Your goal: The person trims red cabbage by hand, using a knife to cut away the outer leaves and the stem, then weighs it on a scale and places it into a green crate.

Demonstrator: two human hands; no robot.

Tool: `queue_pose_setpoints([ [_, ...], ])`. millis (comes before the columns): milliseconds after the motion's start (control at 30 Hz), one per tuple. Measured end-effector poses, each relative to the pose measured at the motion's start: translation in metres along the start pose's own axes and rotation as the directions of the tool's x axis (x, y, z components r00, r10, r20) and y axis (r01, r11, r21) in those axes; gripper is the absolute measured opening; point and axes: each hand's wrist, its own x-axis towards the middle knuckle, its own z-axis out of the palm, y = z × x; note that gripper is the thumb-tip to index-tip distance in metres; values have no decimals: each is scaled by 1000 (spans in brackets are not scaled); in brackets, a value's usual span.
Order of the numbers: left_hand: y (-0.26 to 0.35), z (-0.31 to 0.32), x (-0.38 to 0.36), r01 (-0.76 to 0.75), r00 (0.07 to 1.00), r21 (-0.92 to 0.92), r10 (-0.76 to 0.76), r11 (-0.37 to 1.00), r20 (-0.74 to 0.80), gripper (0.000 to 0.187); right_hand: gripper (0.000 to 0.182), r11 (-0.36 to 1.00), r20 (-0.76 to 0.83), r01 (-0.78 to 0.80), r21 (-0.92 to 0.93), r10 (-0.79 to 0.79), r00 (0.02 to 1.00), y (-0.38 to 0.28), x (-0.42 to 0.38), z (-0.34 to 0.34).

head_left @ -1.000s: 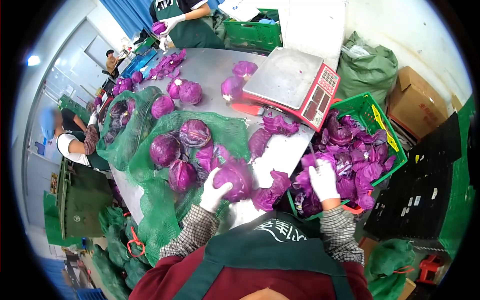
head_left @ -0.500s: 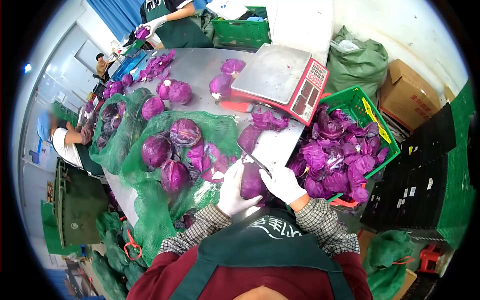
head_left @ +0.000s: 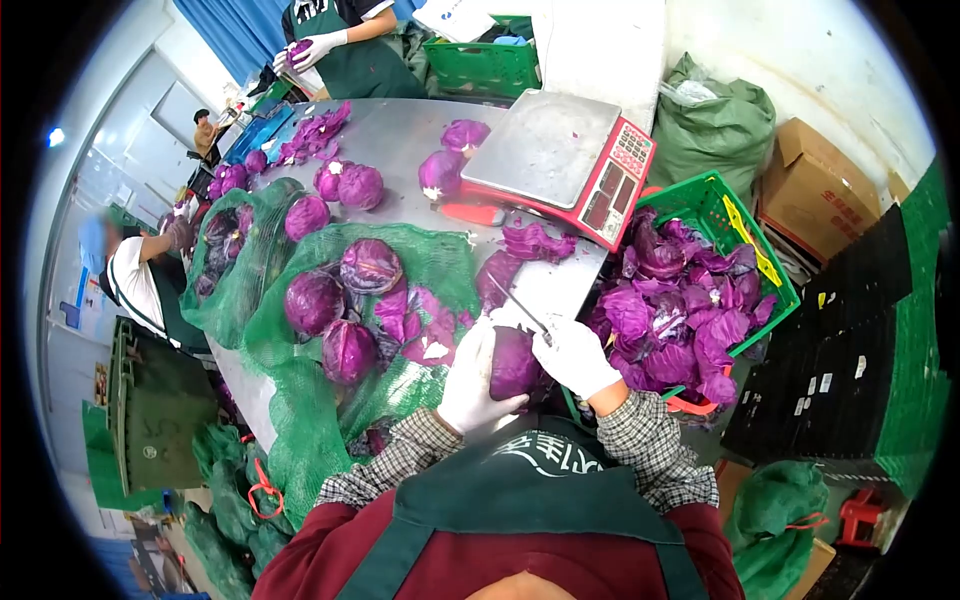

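My left hand (head_left: 474,385), in a white glove, is wrapped round the left side of a red cabbage (head_left: 514,362) at the table's near edge. In my white-gloved right hand (head_left: 572,358) is a knife (head_left: 520,305), its thin blade pointing up and left above the cabbage. Loose purple leaves (head_left: 538,242) lie just beyond the blade. Left of my hands, several whole cabbages (head_left: 349,352) rest on a green mesh bag (head_left: 430,262) among torn leaves.
A red digital scale (head_left: 545,150) stands on the metal table (head_left: 400,125), near an orange-handled tool (head_left: 473,214). On the right, a green crate (head_left: 775,265) is heaped with purple leaves. Co-workers (head_left: 345,50) are across the table and at the left.
My right hand has shifted slightly right with the knife, baring more of the blade. The cabbage has moved a little right and more of it shows.
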Motion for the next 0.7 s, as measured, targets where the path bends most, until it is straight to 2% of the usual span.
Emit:
queue_pose_setpoints([
  [33,1,-3,0,31,999,-9,-31,999,-12,112,19,998,-89,61,-15,-62,994,3,-1,-1],
  [133,-16,1,-9,354,927,-249,-374,901,-35,111,21,994,-22,-97,-40,96,995,31,-11,7],
  [167,-27,2,-11,475,841,-469,-540,744,-6,111,18,992,-27,-114,-52,113,993,40,-19,11],
  [200,-40,2,-14,502,777,-568,-628,652,-34,92,17,996,-61,-71,-53,68,996,46,-27,14],
  [267,-62,0,-14,366,651,-916,-749,166,125,66,15,994,-77,1,-107,-9,997,56,-41,14],
  [333,-72,-3,-19,139,623,-988,-770,-68,141,48,13,961,-46,-258,-104,255,966,51,-48,-18],
  [367,-82,-1,-24,83,625,-979,-756,-184,195,48,14,934,-85,-312,-173,301,950,62,-48,-28],
  [400,-77,-6,-22,97,640,-979,-742,-181,201,48,16,899,-123,-364,-244,344,931,78,-50,-38],
  [467,-60,-15,-14,129,667,-974,-710,-186,224,49,26,942,-306,-322,91,334,891,110,-49,-35],
  [500,-66,-6,-15,186,685,-970,-687,-158,243,53,36,969,-323,-232,-80,195,926,113,-45,-38],
  [533,-55,-10,-10,236,668,-923,-638,-305,382,56,34,978,-226,-200,58,208,952,77,-32,-54],
  [567,-36,-20,1,283,648,-851,-566,-443,510,60,36,982,-117,-175,76,183,976,42,-21,-65],
  [600,-25,-24,9,328,624,-758,-473,-564,622,64,36,910,10,-149,387,157,987,4,-11,-74],
  [633,-39,-17,5,452,577,-636,-339,-625,743,74,40,985,32,-46,166,41,999,7,-13,-56],
  [667,-32,-13,6,512,577,-631,-311,-582,755,79,45,954,121,-24,297,-13,993,-9,-12,-50],
  [700,-29,-9,2,586,479,-569,-320,-577,818,80,52,953,156,74,293,-124,980,-2,-15,-24],
])
